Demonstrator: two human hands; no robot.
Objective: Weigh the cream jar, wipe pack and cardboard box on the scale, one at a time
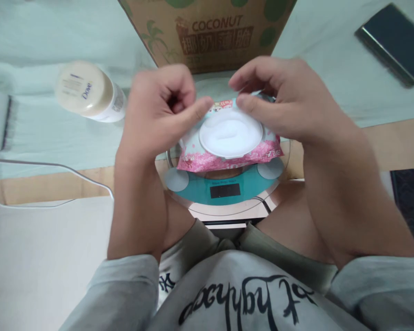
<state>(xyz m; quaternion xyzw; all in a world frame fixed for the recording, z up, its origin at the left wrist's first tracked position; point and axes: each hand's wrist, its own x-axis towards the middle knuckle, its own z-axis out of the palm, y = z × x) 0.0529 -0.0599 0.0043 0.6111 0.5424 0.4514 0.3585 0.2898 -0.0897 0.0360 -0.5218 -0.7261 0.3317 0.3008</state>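
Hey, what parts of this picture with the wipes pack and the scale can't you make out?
In the head view:
- Wipes pack: far right corner, hidden by the right hand.
- Small print above the display on the scale: too small and blurred.
- Cardboard box: top, cut off by the upper edge.
- White cable: hidden beyond the left forearm.

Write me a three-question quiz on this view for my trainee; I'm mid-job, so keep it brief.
1. True or false: the Dove container stands nearer the left hand than the right hand.
2. Fill in: the English word on the cardboard carton is ____.
3. Choose: which shows between the wipes pack and the person's shorts? (A) cardboard carton (B) scale display (C) Dove container

Key: 1. True. 2. COCONUT. 3. B.
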